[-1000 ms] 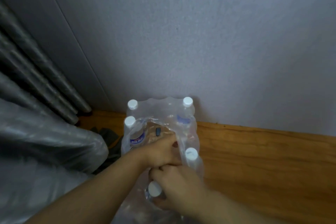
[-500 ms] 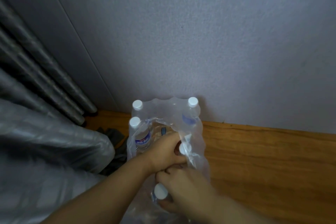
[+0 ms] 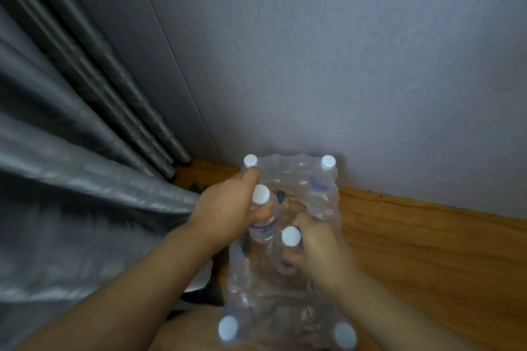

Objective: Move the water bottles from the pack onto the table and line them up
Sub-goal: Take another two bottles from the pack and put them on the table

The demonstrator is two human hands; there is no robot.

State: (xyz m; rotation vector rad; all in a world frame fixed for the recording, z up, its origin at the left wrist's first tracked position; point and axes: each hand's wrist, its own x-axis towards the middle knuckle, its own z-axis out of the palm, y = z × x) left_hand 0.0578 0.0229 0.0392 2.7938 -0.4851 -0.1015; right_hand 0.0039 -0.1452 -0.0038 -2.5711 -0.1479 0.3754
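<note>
A clear plastic-wrapped pack of water bottles (image 3: 285,302) stands on the wooden table (image 3: 427,251) against the wall, its wrap torn on top. My left hand (image 3: 228,208) grips a white-capped bottle (image 3: 263,222) by the neck, on the pack's left side. Beside it, my right hand (image 3: 316,248) holds another white-capped bottle (image 3: 291,236) near its neck. Capped bottles stand at the pack's far left corner (image 3: 250,161) and far right corner (image 3: 328,162). Two more blurred caps (image 3: 228,328) sit at the near end.
A grey-white wall (image 3: 342,65) rises right behind the pack. Grey curtain folds (image 3: 71,179) hang at the left, close to the pack. Bare wooden tabletop stretches to the right of the pack. Something dark (image 3: 205,293) lies between curtain and pack.
Both hands let go of the torn wrap and each took hold of a bottle. The left hand moved left to a bottle neck. The view shifted down, showing the near caps.
</note>
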